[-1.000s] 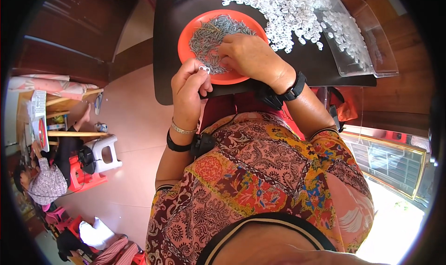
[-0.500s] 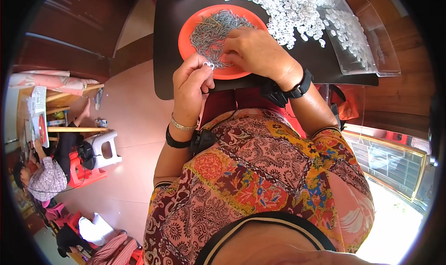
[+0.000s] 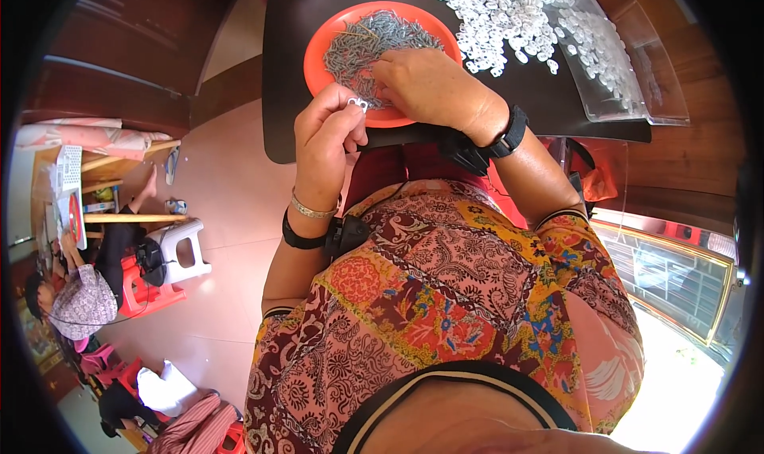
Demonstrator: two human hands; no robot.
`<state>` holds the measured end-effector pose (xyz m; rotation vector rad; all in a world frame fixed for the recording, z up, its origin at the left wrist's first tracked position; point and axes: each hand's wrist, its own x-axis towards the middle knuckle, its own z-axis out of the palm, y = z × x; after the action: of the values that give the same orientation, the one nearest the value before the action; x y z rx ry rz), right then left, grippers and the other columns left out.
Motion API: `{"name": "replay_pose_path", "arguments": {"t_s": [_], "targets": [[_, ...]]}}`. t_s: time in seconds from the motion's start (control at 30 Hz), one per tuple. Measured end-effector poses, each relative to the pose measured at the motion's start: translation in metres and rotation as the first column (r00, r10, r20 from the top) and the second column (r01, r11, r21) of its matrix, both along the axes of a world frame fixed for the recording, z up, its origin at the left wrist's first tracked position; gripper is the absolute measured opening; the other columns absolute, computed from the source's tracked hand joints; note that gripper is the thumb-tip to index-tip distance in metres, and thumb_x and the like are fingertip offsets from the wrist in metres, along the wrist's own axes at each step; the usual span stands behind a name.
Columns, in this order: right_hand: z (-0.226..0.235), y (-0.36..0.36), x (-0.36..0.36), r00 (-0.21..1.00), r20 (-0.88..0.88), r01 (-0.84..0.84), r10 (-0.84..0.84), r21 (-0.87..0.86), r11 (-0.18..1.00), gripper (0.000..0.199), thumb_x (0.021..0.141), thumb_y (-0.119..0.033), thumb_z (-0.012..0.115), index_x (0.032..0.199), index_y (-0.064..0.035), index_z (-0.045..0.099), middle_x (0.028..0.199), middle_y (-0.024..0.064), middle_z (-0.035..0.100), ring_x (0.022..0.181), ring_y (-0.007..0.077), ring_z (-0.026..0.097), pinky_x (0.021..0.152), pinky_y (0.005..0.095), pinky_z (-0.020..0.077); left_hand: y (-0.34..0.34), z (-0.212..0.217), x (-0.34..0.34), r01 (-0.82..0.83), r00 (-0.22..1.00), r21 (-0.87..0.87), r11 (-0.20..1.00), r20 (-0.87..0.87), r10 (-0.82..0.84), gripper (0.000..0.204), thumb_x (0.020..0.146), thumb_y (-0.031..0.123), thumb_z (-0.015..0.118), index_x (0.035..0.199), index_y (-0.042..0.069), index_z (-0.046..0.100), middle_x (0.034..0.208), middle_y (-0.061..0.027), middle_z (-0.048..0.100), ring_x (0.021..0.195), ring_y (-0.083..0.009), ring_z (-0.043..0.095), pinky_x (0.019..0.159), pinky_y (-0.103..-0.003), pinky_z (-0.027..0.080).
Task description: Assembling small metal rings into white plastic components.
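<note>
Between the thumb and forefinger of my left hand [image 3: 326,132] is a small white plastic piece with holes [image 3: 357,104], held at the near left rim of an orange-red plate [image 3: 317,66]. A heap of small grey metal screws [image 3: 382,34] covers the plate's inside. Over the right part of this heap, my right hand [image 3: 434,84] is closed, its bent fingertips low among the screws and pointing toward the white piece. Whatever those fingertips pinch is hidden by the hand.
A dark table [image 3: 282,96] carries the plate. Many white plastic pieces [image 3: 501,24] lie heaped beyond it to the right, others in a clear plastic tray [image 3: 609,108]. A person [image 3: 83,299] sits far left, near a white stool [image 3: 185,247] on the tiled floor.
My right hand has shifted a little left over the screws, its fingertips nearer the white piece. My left hand keeps its pinch. The whole view has tilted slightly.
</note>
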<state>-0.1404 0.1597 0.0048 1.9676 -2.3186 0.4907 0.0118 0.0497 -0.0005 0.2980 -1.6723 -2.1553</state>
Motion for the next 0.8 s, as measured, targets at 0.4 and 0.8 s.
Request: {"name": "replay_pose_path", "arguments": {"t_s": [0.4, 0.8], "targets": [[0.01, 0.011, -0.008, 0.925, 0.38, 0.121, -0.021, -0.241, 0.963, 0.009, 0.085, -0.005, 0.057, 0.092, 0.0, 0.059, 0.079, 0.008, 0.063, 0.071, 0.0204, 0.061, 0.066, 0.0298, 0.0485, 0.0, -0.002, -0.002, 0.013, 0.999, 0.02, 1.0, -0.04, -0.012, 0.014, 0.086, 0.011, 0.05, 0.074, 0.005, 0.049, 0.06, 0.0007, 0.048, 0.053, -0.0042, 0.041, 0.047, -0.018, 0.029], [0.015, 0.013, 0.012, 0.197, 0.954, 0.248, 0.226, -0.272, 0.93, 0.013, 0.091, -0.013, 0.06, 0.096, -0.0014, 0.065, 0.075, -0.0002, 0.062, 0.067, 0.0047, 0.057, 0.063, 0.0195, 0.0484, 0.004, 0.0, -0.007, 0.013, 1.0, -0.107, 0.994, -0.013, -0.014, 0.014, 0.087, 0.014, 0.052, 0.078, 0.004, 0.053, 0.06, 0.0013, 0.05, 0.053, -0.004, 0.041, 0.048, -0.019, 0.031]]}}
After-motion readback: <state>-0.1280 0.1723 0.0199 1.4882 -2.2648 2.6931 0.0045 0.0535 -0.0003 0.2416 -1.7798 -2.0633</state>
